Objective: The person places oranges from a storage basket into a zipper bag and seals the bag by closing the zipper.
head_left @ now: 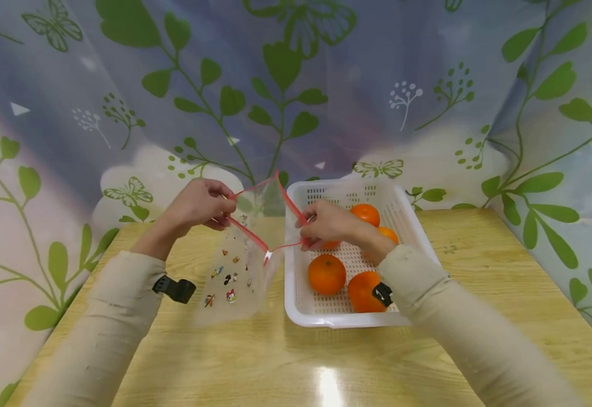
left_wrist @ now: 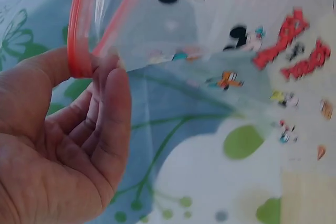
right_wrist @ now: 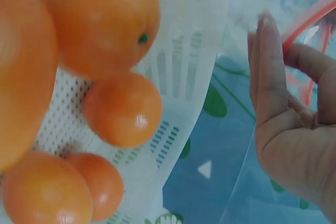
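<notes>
Between both hands hangs a clear zip bag (head_left: 235, 265) with a red zip edge and small cartoon prints, its mouth spread wide. My left hand (head_left: 201, 204) pinches the left side of the red edge between thumb and fingers. On the opposite side, my right hand (head_left: 326, 223) pinches the edge the same way, over the left rim of a white basket (head_left: 292, 308). Several oranges lie in the basket, among them a front orange (head_left: 327, 275) and, in the right wrist view, a small orange (right_wrist: 123, 109). The right forearm hides part of them.
A pale wooden table (head_left: 214, 367) carries the basket, right of the middle. Close behind it hangs a curtain (head_left: 357, 124) printed with leaves and butterflies. Black straps with small devices circle both wrists.
</notes>
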A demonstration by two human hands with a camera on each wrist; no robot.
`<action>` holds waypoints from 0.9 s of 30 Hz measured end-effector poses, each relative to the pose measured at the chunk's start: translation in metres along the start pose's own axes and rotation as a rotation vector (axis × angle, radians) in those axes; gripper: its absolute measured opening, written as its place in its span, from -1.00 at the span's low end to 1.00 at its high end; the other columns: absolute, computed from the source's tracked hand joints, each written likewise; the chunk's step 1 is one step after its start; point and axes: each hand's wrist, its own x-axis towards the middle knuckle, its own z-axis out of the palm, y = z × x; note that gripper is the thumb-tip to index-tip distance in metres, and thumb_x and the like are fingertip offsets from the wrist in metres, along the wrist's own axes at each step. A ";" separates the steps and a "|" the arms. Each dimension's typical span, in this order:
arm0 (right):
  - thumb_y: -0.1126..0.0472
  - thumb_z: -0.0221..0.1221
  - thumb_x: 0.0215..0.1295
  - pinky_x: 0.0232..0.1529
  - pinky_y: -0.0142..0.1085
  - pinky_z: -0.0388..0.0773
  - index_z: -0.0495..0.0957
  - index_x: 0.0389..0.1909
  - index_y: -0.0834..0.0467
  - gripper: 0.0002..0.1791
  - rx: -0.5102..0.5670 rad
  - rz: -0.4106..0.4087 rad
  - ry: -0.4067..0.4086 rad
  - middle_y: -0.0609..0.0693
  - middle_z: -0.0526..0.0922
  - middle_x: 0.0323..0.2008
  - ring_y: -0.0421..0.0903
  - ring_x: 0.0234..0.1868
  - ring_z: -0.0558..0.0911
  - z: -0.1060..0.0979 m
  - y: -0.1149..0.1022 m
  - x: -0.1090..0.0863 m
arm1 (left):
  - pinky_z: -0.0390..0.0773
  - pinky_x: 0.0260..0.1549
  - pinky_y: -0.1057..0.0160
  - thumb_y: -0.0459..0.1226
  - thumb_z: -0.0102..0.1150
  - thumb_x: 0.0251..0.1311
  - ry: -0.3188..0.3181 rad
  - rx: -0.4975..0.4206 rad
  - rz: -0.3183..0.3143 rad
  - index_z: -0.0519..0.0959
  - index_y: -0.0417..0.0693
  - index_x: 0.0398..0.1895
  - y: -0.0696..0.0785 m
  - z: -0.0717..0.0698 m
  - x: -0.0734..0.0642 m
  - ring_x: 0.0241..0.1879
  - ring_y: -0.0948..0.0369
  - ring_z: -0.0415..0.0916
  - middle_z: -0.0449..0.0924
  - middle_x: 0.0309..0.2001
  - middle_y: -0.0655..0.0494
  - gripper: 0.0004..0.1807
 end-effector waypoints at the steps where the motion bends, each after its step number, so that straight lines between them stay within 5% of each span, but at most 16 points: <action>1: 0.42 0.07 0.27 -0.30 -0.19 0.63 0.48 0.01 0.46 -0.69 -0.002 0.012 -0.017 0.23 0.66 -0.41 0.05 -0.42 0.71 -0.002 0.001 -0.001 | 0.63 -0.39 0.12 -0.34 0.09 0.18 -0.006 0.020 0.001 0.50 -0.30 -0.16 0.001 -0.005 -0.002 -0.49 0.07 0.61 0.57 -0.44 -0.08 -0.79; 12: 0.42 0.09 0.29 -0.27 -0.18 0.62 0.47 -0.05 0.45 -0.75 0.119 0.088 -0.041 0.24 0.66 -0.40 0.05 -0.37 0.71 -0.021 0.018 -0.006 | 0.63 -0.36 0.16 -0.29 0.11 0.22 0.026 0.111 -0.017 0.50 -0.33 -0.08 -0.004 -0.042 -0.016 -0.44 0.08 0.57 0.56 -0.43 -0.05 -0.72; 27: 0.30 0.13 0.32 -0.22 -0.15 0.61 0.50 -0.07 0.42 -0.73 0.068 0.005 -0.028 0.27 0.65 -0.30 0.09 -0.30 0.69 -0.021 0.018 -0.008 | 0.60 -0.45 0.19 -0.28 0.07 0.24 0.017 0.210 0.048 0.37 -0.25 -0.34 0.015 -0.026 -0.027 -0.51 0.09 0.61 0.63 -0.47 -0.09 -0.81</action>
